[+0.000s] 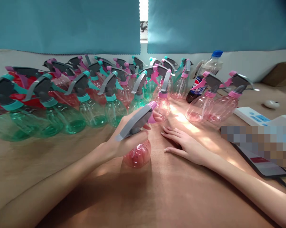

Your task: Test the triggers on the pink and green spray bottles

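Note:
My left hand (130, 133) is wrapped round the neck of a pink spray bottle (137, 155) at the middle of the table. The bottle has a grey spray head with a pink nozzle and trigger, pointing away and to the right. Its clear pink body stands on the wood, its neck hidden by my fingers. To its right, my right hand (183, 142) lies palm down on the table with fingers spread, holding nothing. Just beyond my left hand stands another pink spray bottle (162, 106), close to my fingertips.
Green spray bottles (92, 112) line the left, with several pink ones behind. Two pink spray bottles (200, 107) stand at right near a Pepsi bottle (196, 88). A power strip (251, 115) and a phone (261, 160) with a cable lie farther right. Blue curtains (69, 25) hang behind.

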`<state>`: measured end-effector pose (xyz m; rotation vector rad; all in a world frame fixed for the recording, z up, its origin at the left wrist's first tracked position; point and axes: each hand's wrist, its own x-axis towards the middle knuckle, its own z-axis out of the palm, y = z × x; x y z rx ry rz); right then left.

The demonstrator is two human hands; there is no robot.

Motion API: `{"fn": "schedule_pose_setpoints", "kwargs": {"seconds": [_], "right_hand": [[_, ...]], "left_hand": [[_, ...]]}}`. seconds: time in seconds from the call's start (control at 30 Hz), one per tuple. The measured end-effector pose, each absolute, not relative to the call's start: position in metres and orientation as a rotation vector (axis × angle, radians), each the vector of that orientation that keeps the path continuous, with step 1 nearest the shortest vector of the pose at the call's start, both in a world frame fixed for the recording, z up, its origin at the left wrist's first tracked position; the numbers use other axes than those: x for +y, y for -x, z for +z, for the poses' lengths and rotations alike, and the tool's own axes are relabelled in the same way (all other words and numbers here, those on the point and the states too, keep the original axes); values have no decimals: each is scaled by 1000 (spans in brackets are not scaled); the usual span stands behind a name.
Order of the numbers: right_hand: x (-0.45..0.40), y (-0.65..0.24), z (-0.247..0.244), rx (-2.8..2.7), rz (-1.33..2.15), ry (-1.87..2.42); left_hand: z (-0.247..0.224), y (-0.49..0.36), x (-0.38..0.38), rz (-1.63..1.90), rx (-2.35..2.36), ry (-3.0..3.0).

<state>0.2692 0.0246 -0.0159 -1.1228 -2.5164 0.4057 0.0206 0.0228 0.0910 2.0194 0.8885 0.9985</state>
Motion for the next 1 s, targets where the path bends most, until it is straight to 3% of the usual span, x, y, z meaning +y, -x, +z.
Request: {"fn": "schedule_pose_setpoints", "kwargs": {"seconds": [1.0], "right_hand": [[24,-268,-17,-2536,361,1147]], "left_hand": [[84,-19,24,1028,859,-1957]]}}
